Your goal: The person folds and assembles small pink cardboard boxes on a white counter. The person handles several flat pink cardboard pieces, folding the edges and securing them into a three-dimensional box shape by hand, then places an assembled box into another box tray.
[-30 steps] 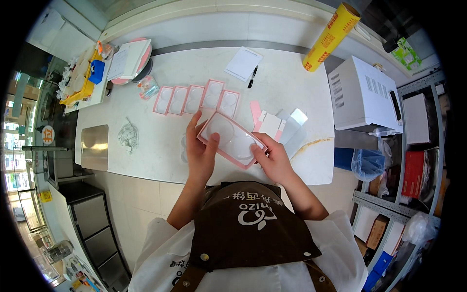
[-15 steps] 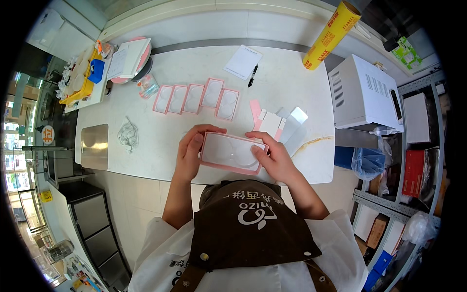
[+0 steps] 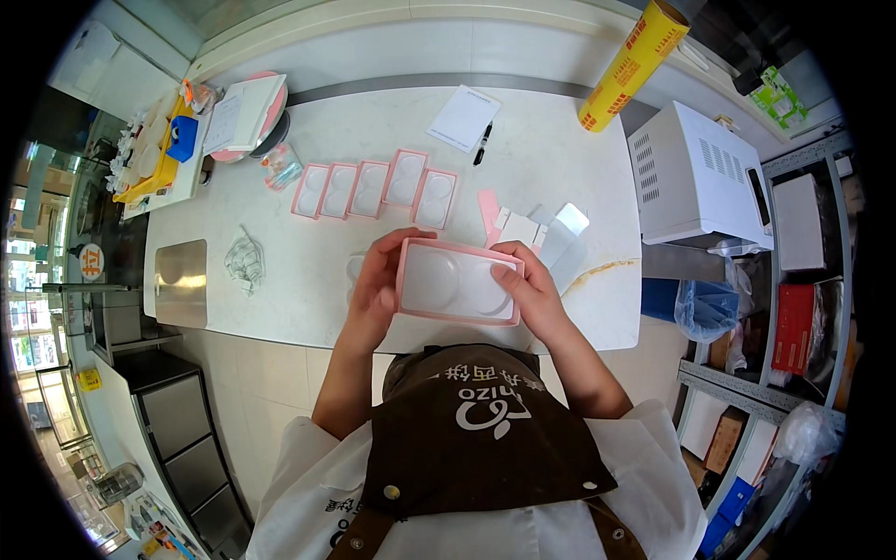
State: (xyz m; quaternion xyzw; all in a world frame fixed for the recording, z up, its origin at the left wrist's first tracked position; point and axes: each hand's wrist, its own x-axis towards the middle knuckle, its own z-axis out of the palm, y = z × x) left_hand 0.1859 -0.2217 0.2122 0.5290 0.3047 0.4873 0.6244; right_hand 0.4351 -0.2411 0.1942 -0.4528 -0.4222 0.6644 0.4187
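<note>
Both hands hold a pink-edged box (image 3: 435, 313) with a white tray of two round hollows inside, tilted over the table's near edge. My left hand (image 3: 375, 294) grips its left end. My right hand (image 3: 537, 291) wraps the right end, its thumb pressing inside on the tray by the right hollow. Beyond them, several similar pink boxes (image 3: 368, 189) with two-hollow trays stand in an uneven row. Flat pink and white card pieces (image 3: 516, 230) and translucent plastic sheets (image 3: 565, 233) lie just past my right hand. A clear piece (image 3: 355, 267) shows partly behind my left hand.
On the white table (image 3: 280, 308) lie a crumpled clear bag (image 3: 245, 259), a metal plate (image 3: 182, 280), a paper sheet (image 3: 464, 119) and a black pen (image 3: 483, 144). A yellow roll (image 3: 635, 65) stands at the back right, near a white appliance (image 3: 695, 177). Shelving (image 3: 747, 397) lines the right.
The box has shifted slightly right and toward the far side, tilting so its inside shows more. My left fingers have moved along its left end; the right thumb stays inside.
</note>
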